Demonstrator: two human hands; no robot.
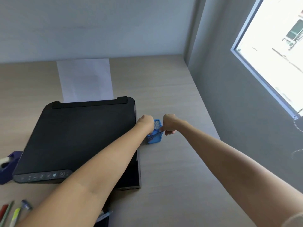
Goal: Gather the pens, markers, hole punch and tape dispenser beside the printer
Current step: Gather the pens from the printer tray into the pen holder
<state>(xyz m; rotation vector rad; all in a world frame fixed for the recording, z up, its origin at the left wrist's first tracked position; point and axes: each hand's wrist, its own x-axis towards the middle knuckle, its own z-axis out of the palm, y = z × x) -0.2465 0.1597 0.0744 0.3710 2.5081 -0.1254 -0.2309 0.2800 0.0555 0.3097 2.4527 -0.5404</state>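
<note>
Both the left hand [145,122] and right hand [168,123] close on the blue mesh cup [155,133], apparently steadying it beside the printer [78,138] to receive pens.

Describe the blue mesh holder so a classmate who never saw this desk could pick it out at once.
Start at the black printer. Just off its right edge, on the desk, stands the blue mesh holder, between both hands. It is the only mesh thing there.

Blue mesh holder [155,135], black printer [78,136]
</note>
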